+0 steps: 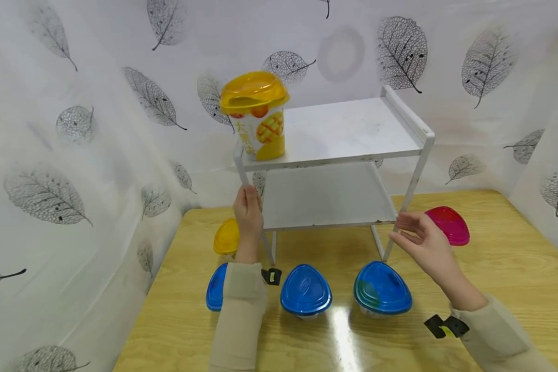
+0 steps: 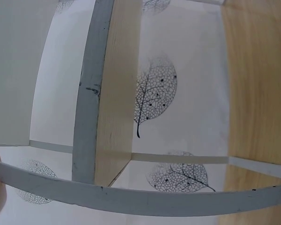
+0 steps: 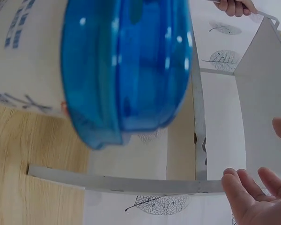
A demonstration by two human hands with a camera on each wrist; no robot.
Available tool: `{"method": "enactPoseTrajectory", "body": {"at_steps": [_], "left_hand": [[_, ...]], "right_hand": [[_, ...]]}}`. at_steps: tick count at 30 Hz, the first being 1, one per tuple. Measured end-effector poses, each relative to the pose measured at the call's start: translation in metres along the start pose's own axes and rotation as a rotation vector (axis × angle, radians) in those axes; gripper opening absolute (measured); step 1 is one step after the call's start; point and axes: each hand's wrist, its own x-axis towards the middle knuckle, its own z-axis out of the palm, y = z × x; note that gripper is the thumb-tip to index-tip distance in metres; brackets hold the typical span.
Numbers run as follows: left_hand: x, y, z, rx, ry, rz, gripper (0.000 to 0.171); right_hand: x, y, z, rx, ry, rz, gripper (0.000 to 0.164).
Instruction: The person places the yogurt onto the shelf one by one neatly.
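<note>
While gripping the front left post [image 2: 150,201] of the white shelf [image 1: 330,191] with the left hand [image 1: 249,214], holds the right hand [image 1: 420,235] at the front right post [image 1: 413,180], about level with the lower tier [image 1: 302,209]. Curls the left fingers closely round the post, between the upper tier [image 1: 349,129] and the lower one, and reaches nearly straight forward with that arm. Reaches in at a slant from the lower right with the other arm, bringing the right fingertips toward the shelf. Bends the right fingers loosely and parts them from the thumb, with a clear gap in between; cannot tell for certain whether touching the post with those fingertips. Has the shelf between both hands, over the wooden surface [image 1: 516,253]; cannot be sure of contact under every leg. Has a tall yellow-lidded cup [image 1: 260,119] on the left end of the upper tier, above the left hand. Partly covers a blue lid [image 1: 215,289] with the left sleeve [image 1: 239,315]. Has a middle blue-lidded cup [image 1: 306,290] and a right blue-lidded cup [image 1: 383,288] between the forearms, a yellow lid [image 1: 226,236] left of the left hand, and a pink lid [image 1: 450,226] just beyond the right hand.
</note>
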Motion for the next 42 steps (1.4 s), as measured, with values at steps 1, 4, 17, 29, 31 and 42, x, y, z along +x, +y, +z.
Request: {"method": "enactPoseTrajectory", "body": {"at_steps": [1,4,17,29,31,42], "left_hand": [[0.000,0.000,0.000,0.003,0.000,0.000,0.054],[-0.001,-0.001,0.000,0.003,-0.002,0.001,0.055],[0.002,0.000,-0.001,-0.015,-0.020,-0.021,0.056],[-0.001,0.030,0.001,0.003,-0.029,-0.009,0.058],[0.000,0.029,0.001,-0.003,-0.034,-0.012,0.057],[-0.001,0.029,0.000,-0.007,-0.039,-0.008,0.058]], "right_hand": [[0.000,0.001,-0.001,-0.003,0.007,0.001,0.045],[-0.001,0.005,-0.003,-0.007,0.017,0.002,0.047],[-0.002,0.025,-0.021,-0.121,0.086,-0.002,0.048],[0.022,0.041,-0.048,-0.359,0.104,0.155,0.064],[0.028,0.044,-0.052,-0.400,0.106,0.177,0.068],[0.042,0.069,-0.057,-0.645,0.058,0.355,0.092]]}}
